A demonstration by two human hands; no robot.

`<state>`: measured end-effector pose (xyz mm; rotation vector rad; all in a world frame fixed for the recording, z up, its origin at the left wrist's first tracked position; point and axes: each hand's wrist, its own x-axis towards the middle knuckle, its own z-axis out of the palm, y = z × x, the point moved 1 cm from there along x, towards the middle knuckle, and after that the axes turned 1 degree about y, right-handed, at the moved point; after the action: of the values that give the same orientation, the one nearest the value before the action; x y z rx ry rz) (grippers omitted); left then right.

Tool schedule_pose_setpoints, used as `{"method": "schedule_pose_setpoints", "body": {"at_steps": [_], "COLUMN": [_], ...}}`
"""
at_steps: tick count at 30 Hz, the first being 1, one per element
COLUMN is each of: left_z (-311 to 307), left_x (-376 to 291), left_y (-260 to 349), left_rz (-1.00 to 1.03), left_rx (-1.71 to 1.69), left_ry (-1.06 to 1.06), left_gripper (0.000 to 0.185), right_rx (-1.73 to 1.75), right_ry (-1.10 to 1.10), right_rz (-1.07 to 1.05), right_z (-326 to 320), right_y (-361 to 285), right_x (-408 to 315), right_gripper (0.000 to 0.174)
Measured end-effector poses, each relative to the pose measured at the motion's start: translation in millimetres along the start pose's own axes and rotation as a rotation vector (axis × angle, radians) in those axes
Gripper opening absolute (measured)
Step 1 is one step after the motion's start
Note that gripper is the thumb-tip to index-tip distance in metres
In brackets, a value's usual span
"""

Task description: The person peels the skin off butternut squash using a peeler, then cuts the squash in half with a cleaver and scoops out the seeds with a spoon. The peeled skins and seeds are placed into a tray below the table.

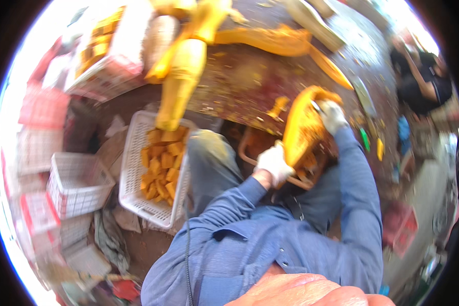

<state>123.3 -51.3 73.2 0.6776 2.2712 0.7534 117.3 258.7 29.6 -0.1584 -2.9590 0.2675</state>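
Observation:
Wearing a white glove, my left hand [274, 164] grips the lower end of a long halved orange pumpkin [299, 124], its hollow facing right. My gloved right hand [332, 116] is at the hollow near the upper end, closed around a metal tool [315, 106] of which only a bit shows; its kind cannot be told. Under the pumpkin, between the knees, a reddish-brown crate [248, 147] holds scraps and pulp. To the left, a white plastic basket [128, 183] contains orange pumpkin chunks [162, 164].
Peeled pumpkins [185, 72] lie at the worktable's left edge, cut halves [267, 40] at its back. A wide-bladed knife [363, 95] and a green-handled tool [365, 139] lie right. Stacked crates [78, 187] stand left; another person [420, 76] is at the far right.

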Motion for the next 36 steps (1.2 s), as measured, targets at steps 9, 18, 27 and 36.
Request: {"method": "schedule_pose_setpoints", "body": {"at_steps": [9, 18, 27, 36], "left_z": [-1.3, -0.8, -7.7, -1.1], "left_x": [-7.7, -13.5, -2.0, 1.0], "left_y": [3.4, 1.3, -7.5, 6.3], "left_rz": [0.038, 0.036, 0.021, 0.007], "left_rx": [-0.008, -0.020, 0.033, 0.035], "left_ry": [0.022, 0.079, 0.108, -0.011], "left_gripper": [0.067, 0.072, 0.061, 0.078], "right_rx": [0.024, 0.101, 0.250, -0.273], "right_ry": [0.037, -0.124, -0.159, 0.031], "right_rz": [0.080, -0.151, -0.044, 0.175], "right_z": [-10.6, -52.1, -19.9, -40.2], "right_y": [12.7, -9.6, -26.8, -5.0], "right_x": [19.8, 15.4, 5.0, 3.1], "right_gripper": [0.013, 0.013, 0.025, 0.020]}}
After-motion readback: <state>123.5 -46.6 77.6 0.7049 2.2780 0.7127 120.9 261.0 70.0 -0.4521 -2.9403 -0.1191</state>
